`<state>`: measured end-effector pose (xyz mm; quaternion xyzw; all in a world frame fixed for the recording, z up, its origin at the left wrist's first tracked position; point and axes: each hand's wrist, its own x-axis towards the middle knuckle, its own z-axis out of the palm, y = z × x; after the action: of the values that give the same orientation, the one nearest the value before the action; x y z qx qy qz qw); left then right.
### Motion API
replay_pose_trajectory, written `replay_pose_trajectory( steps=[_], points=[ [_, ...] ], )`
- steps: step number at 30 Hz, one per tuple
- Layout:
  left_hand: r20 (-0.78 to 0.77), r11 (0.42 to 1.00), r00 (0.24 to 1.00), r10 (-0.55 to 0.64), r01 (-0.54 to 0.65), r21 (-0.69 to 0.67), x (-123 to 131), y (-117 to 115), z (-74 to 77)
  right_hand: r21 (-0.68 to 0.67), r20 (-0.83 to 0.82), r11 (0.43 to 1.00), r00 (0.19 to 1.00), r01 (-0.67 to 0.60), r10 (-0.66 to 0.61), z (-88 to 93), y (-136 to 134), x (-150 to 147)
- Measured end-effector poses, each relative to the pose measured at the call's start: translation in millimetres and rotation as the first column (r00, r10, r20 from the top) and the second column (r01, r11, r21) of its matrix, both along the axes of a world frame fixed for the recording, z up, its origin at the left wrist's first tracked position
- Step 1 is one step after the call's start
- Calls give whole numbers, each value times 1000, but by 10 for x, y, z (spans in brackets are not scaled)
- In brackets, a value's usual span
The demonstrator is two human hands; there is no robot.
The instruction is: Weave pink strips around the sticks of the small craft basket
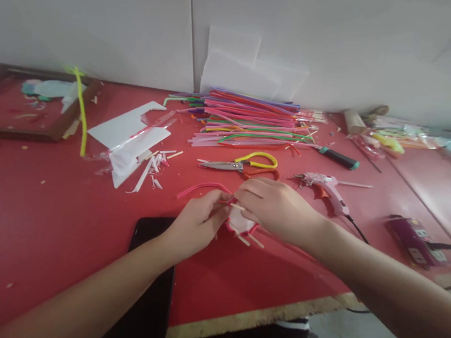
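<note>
Both hands meet over a small white craft piece [242, 222] edged with red pipe cleaner, with thin wooden sticks [256, 240] jutting from its lower side. My left hand [199, 220] pinches its left edge. A loose pink-red pipe cleaner [201, 185] trails left from the fingertips. My right hand [272, 203] is closed at the upper edge, its fingers bent over the piece and partly hiding it. Just beyond the hands lie scissors [240, 165] with yellow and orange handles. To the right rests a pink glue gun [328, 190].
Coloured pipe cleaners [250, 120] are heaped at the back by a utility knife [338, 158]. White card [125, 126] and scraps [148, 169] lie left, near a yellow pipe cleaner [80, 113] and a brown frame [52, 133]. A black tablet-like slab [151, 295] sits under my left forearm; a purple box [415, 240] is right.
</note>
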<state>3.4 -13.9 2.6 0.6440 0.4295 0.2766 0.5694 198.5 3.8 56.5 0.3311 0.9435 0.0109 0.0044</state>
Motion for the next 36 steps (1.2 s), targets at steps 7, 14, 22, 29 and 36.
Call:
replay_pose_trajectory(
  steps=[7, 14, 22, 29, 36],
  points=[
    [11, 998, 999, 38, -38, 41, 6, 12, -30, -25, -123, 999, 991, 45, -48, -59, -28, 9],
    [5, 997, 1000, 27, -27, 65, 29, 39, 13, -69, -250, 991, 960, 115, -129, -158, -96, -15],
    [-37, 992, 999, 15, -10, 124, -15, 26, -3, -237, -384, 945, 872, 225, -304, -99, -54, -23],
    [11, 994, 995, 98, -98, 51, -26, 24, -15, -333, -362, 894, 834, 301, -416, -64, 4, -95],
    [-29, 991, 995, 97, -93, 97, -39, 34, -25, -228, -297, 932, 892, 282, -342, -121, -64, -77]
  ],
)
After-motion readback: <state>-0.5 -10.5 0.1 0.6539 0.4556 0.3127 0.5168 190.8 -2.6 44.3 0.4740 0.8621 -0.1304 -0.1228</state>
